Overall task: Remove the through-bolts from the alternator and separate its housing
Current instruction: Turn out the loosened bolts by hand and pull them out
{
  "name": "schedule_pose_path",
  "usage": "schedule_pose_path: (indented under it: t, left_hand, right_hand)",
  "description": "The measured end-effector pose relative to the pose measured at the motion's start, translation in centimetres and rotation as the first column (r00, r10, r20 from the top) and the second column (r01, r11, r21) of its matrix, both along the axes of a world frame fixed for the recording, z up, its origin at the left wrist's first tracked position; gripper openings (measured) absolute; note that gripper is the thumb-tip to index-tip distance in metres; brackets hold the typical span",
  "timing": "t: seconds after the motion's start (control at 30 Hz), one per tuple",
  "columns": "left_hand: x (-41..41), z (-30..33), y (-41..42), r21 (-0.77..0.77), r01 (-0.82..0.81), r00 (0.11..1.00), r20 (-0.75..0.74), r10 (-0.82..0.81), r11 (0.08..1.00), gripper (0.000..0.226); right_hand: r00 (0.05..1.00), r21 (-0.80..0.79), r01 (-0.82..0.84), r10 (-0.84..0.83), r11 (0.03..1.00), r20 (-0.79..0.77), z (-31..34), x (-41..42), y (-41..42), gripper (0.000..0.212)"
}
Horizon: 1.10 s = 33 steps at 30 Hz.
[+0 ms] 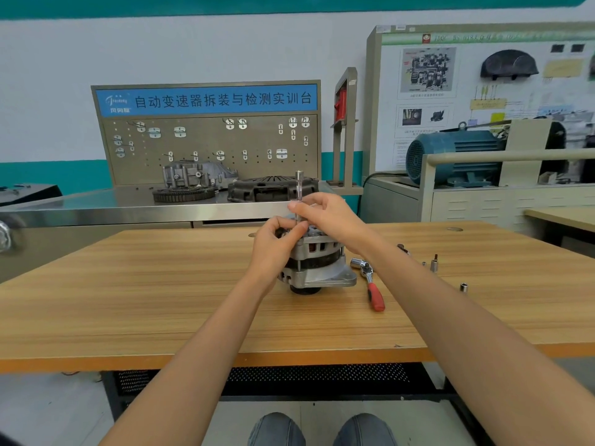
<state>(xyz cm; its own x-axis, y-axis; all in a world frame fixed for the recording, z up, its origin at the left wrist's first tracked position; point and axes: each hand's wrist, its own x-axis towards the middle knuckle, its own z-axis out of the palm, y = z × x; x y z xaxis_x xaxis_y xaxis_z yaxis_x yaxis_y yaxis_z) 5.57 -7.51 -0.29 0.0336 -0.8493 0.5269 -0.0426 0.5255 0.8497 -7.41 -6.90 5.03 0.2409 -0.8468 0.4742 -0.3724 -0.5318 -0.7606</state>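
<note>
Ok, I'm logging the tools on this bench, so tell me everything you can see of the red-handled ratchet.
The ratchet lies flat on the wooden table, just right of the alternator and apart from it. Its head is shiny metal with a socket fitted at the far end; a slim metal neck leads to a red grip that points toward the person. Neither hand touches it; the right forearm passes above its head end.

Wood-grain tabletop (161,300) carries the alternator (317,265) standing upright near centre, a red-handled ratchet (370,283) lying just to its right, and several small sockets (463,287) scattered farther right, apart from each other.
</note>
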Motion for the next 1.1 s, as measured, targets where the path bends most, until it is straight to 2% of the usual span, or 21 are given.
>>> schedule_pose_path:
  t: [0.13,0.17,0.3,0.43,0.53,0.7,0.83,0.9,0.97,1.1]
  left_hand:
    - [0.03,-0.2,-0.09,-0.03,0.007,1.0,0.017,-0.006,1.0,0.004]
    - [0.16,-0.25,0.05,-0.033,0.024,1.0,0.016,-0.024,0.999,0.002]
    - [0.62,-0.33,0.43,-0.043,0.076,0.997,0.036,-0.074,0.996,0.018]
    - [0.55,0.0,0.17,0.029,0.062,0.998,-0.001,-0.062,0.998,0.008]
    - [0.15,0.17,-0.1,0.023,0.012,1.0,0.011,-0.012,1.0,0.013]
    - [0.19,-0.11,0.22,-0.003,0.046,0.999,0.005,-0.046,0.999,0.01]
    - [0.6,-0.18,0.48,-0.015,0.079,0.995,0.056,-0.078,0.997,0.018]
    - [0.58,-0.1,0.43,0.01,0.065,0.996,0.057,-0.066,0.998,0.013]
    - [0.34,0.06,0.32,0.027,0.036,0.999,0.036,-0.037,0.999,0.007]
    - [-0.13,0.27,0.04,0.002,-0.001,0.999,0.04,0.001,1.0,0.013]
  right_hand:
    - [1.0,-0.007,0.0,0.0,1.0,-0.005,0.04,-0.12,-0.03,0.011]
    - [1.0,0.002,-0.018,0.018,1.0,-0.013,0.13,-0.25,-0.01,0.012]
    - [0.996,0.051,-0.074,0.077,0.996,-0.047,0.44,-0.46,0.27,0.025]
    - [0.999,0.044,-0.031,0.031,0.999,-0.015,0.31,-0.2,0.01,0.026]
    - [0.999,0.032,0.034,-0.035,0.999,0.005,0.26,0.07,-0.06,0.021]
    - [0.999,0.035,-0.033,0.033,0.999,-0.013,0.48,-0.43,0.22,0.015]
    - [0.998,0.041,-0.058,0.059,0.997,-0.019,0.46,-0.58,0.42,0.024]
    - [0.997,0.065,-0.07,0.071,0.995,-0.01,0.36,-0.46,0.45,0.028]
    - [0.998,0.06,-0.052,0.053,0.997,-0.014,0.29,-0.17,0.44,0.029]
    - [0.999,0.003,0.05,-0.05,0.999,0.008,0.11,0.19,0.23,0.025]
